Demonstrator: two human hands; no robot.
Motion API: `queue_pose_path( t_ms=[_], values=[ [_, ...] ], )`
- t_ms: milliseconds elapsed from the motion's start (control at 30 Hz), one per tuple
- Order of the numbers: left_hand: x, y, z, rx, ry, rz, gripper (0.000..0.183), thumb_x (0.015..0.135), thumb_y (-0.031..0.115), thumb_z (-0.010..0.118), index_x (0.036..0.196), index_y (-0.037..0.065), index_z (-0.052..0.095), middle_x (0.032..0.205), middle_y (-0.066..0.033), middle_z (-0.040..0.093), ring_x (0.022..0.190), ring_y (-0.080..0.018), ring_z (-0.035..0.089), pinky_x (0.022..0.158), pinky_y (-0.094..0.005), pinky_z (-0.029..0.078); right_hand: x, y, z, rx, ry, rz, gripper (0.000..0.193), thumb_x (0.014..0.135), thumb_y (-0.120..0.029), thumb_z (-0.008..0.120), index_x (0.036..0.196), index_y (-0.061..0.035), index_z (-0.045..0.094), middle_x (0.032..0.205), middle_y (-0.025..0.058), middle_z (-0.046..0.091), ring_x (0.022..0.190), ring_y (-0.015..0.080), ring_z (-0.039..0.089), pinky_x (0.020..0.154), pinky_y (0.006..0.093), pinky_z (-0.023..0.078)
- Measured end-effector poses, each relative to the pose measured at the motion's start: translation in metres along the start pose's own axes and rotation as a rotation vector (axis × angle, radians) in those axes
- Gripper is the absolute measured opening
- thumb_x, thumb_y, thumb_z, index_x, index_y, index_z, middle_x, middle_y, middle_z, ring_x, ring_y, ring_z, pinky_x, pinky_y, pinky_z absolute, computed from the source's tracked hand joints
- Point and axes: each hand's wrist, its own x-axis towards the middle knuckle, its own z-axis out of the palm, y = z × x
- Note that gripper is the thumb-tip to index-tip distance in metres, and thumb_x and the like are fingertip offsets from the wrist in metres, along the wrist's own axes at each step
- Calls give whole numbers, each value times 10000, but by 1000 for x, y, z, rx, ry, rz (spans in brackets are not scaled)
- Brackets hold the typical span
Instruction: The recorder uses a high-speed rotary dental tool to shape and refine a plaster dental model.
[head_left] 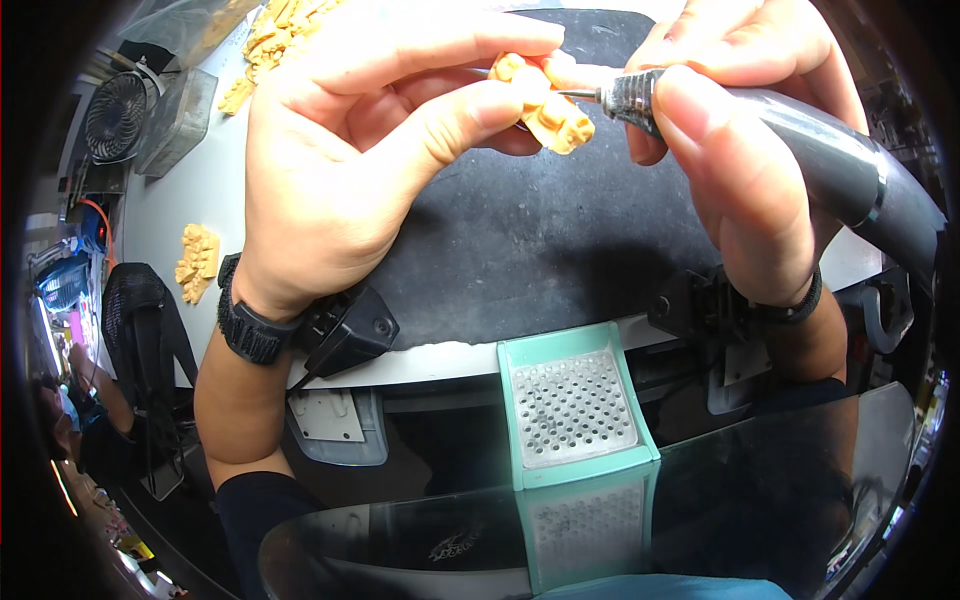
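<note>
My left hand (340, 165) pinches a small yellow dental model (562, 122) between thumb and fingers, above the dark mat. Tooth shapes show on the model; its far side is hidden by my fingers. My right hand (745, 165) is wrapped round a grey and black rotary handpiece (815, 155), gripping it near its tip. From the handpiece a thin metal bur (580, 93) points left and meets the model's edge; whether it spins cannot be seen. Both wrists wear black straps with dark devices attached.
A black mat (480, 260) covers the white table. Yellow model pieces (285, 40) lie heaped at the far left, with another model (198, 262) nearer. A fan (118, 115) stands beside a metal box (180, 125). A green-rimmed perforated tray (507, 400) juts from the front edge, behind a transparent shield (750, 500).
</note>
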Motion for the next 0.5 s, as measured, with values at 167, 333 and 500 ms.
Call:
queue_pose_path(
  t_ms=[167, 333, 500],
  values=[
    [3, 1, -1, 8, -68, -21, 314, 904, 58, 604, 1198, -44, 560, 1056, -146, 641, 887, -182, 640, 780, -325, 559, -1, -4, 3, 22, 46, 33, 139, 854, -6, 560, 975, -51, 507, 870, 101, 520, 688, 169, 559, 583, 277, 467],
    [-4, -9, 4, -118, -52, 28, 325, 902, 59, 607, 1204, -47, 554, 1053, -144, 641, 892, -177, 637, 782, -322, 557, -2, -5, 8, 51, 90, 46, 131, 854, -15, 565, 961, -63, 505, 860, 98, 520, 688, 165, 553, 579, 285, 466],
    [-1, -2, 3, -55, -25, -50, 344, 900, 67, 610, 1212, -58, 541, 1059, -148, 638, 906, -182, 635, 789, -326, 557, -3, -9, 9, 42, 92, 79, 123, 852, -16, 569, 946, -64, 504, 848, 94, 518, 687, 167, 552, 573, 284, 461]
  ],
)
